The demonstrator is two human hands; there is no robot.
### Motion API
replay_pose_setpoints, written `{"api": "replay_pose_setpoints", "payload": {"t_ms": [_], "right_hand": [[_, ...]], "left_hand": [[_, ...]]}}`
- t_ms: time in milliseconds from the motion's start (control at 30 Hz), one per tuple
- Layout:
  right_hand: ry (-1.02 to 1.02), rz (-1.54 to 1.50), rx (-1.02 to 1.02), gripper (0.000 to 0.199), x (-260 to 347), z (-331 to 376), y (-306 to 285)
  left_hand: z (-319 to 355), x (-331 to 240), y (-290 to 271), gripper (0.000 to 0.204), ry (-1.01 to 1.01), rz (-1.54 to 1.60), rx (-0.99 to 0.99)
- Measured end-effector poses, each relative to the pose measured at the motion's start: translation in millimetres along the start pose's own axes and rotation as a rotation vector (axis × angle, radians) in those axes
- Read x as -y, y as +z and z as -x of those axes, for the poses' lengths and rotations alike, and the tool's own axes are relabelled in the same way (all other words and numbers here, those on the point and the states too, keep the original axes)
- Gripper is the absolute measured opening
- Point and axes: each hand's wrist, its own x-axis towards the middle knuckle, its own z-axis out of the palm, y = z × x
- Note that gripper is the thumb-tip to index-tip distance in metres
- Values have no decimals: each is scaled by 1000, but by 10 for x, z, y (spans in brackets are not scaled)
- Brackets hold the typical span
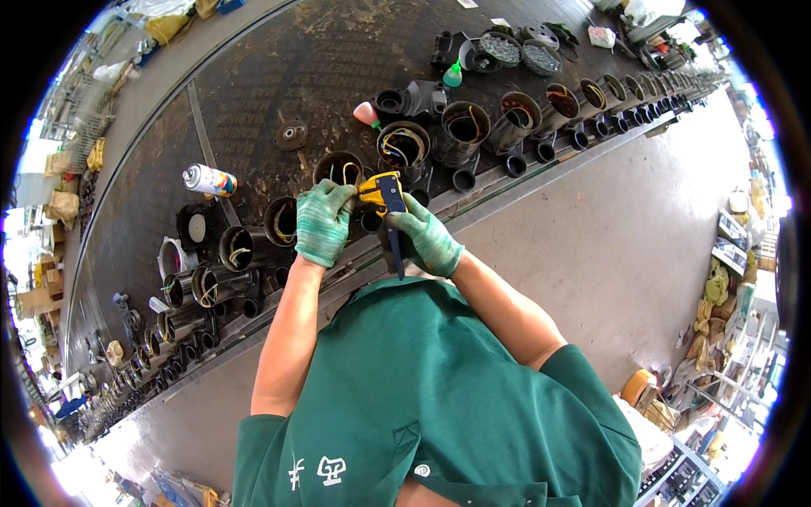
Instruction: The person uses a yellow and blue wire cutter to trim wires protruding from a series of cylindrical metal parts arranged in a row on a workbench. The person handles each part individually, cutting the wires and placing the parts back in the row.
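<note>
In my gloved right hand point(428, 238) is a wire stripper point(390, 194) with a yellow head and dark blue handles, the fingers wrapped round it. Its jaws point left, toward the closed fingertips of my gloved left hand point(325, 223). Those fingers pinch a thin wire at the jaws; the tip is too small to make out. Just beyond the left hand stands an open black cylindrical motor housing point(338, 157), with a yellow wire point(349, 166) rising out of it. A second housing point(403, 145) with pale wires inside stands to its right.
Rows of similar black housings point(515, 114) line the bench edge on both sides. A spray can point(209, 180), a pink-tipped bottle point(367, 115), a green bottle point(453, 75) and a flat metal part point(291, 133) rest on the dark bench point(253, 89). Wire mesh discs point(541, 58) lie farther back.
</note>
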Motion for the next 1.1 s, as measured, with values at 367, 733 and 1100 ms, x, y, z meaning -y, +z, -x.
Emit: {"api": "replay_pose_setpoints", "payload": {"t_ms": [367, 733, 1100], "right_hand": [[57, -308, 29, 59, -20, 185, -34], [15, -240, -72, 47, -8, 262, -130], [-3, -196, -79, 56, -10, 304, -139]], "left_hand": [[52, -64, -74, 15, -25, -11, 7], [-223, 141, -148, 14, -367, -242, 20], [-90, 204, -209, 15, -354, 117, 77]]}}
